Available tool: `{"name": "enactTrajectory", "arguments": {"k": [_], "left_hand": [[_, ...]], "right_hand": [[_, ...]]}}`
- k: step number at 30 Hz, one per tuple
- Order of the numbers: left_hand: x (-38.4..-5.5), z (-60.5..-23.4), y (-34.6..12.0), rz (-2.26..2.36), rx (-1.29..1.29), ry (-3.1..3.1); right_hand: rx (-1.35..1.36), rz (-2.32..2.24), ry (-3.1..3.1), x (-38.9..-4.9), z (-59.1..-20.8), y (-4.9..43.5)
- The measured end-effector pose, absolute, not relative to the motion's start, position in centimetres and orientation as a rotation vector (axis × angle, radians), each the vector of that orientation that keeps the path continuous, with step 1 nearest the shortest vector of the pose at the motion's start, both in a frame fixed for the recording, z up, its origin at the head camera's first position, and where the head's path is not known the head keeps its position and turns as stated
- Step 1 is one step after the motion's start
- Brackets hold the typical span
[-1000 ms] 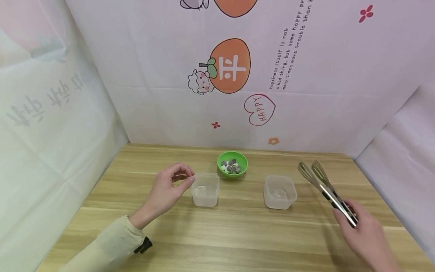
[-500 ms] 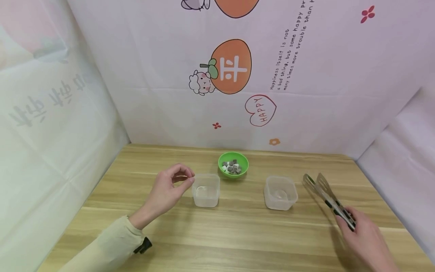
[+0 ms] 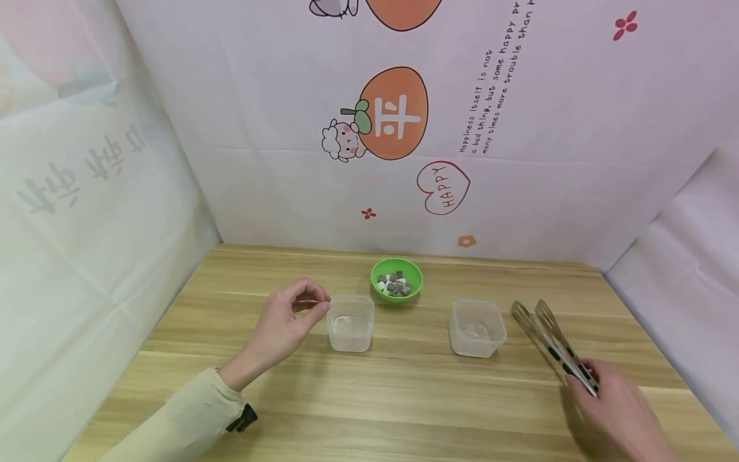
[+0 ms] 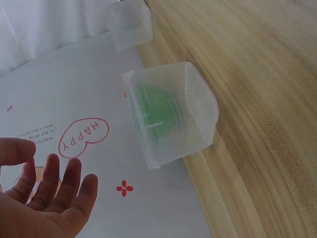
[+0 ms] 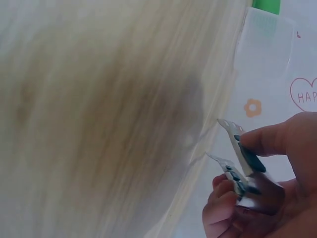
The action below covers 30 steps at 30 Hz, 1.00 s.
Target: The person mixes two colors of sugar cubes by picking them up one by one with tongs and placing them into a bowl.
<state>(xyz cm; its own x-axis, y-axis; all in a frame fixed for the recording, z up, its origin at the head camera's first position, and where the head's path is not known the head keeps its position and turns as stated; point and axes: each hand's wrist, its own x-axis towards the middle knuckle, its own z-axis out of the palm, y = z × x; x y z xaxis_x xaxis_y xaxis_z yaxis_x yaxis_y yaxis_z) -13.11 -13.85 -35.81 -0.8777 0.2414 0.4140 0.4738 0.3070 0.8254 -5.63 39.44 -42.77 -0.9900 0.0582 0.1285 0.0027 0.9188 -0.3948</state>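
Observation:
My left hand [image 3: 284,324] is held just left of a clear square plastic container [image 3: 350,342], fingers loosely curved and thumb near the index finger, holding nothing. In the left wrist view, this hand [image 4: 49,203] appears apart from the container [image 4: 200,106]. My right hand [image 3: 620,407] grips metal tongs [image 3: 568,366] with black grips, on the right side of the table. The slotted tips of the tongs point away from me, spread slightly apart. Right of centre stands another clear square container [image 3: 476,348]. A green bowl [image 3: 398,264] at the back holds grey and white cubes.
The wooden table [image 3: 404,410] is enclosed by white cloth on the left, right and back. Printed fruit, a heart and lettering decorate the back cloth [image 3: 277,192]. Both containers stand nearer to me than the green bowl.
My right hand has lowered the tongs' tips toward the table, and they are now closer to me. The left hand, containers and bowl have stayed put.

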Motion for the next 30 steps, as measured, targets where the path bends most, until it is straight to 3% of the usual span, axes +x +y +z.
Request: {"name": "enactTrajectory", "arguments": {"k": [30], "left_hand": [[-13.19, -36.22, -14.04, -1.585, -0.651, -2.402]], "right_hand": [[-0.025, 0.559, -3.079, -5.41, -43.30, 39.36]]}}
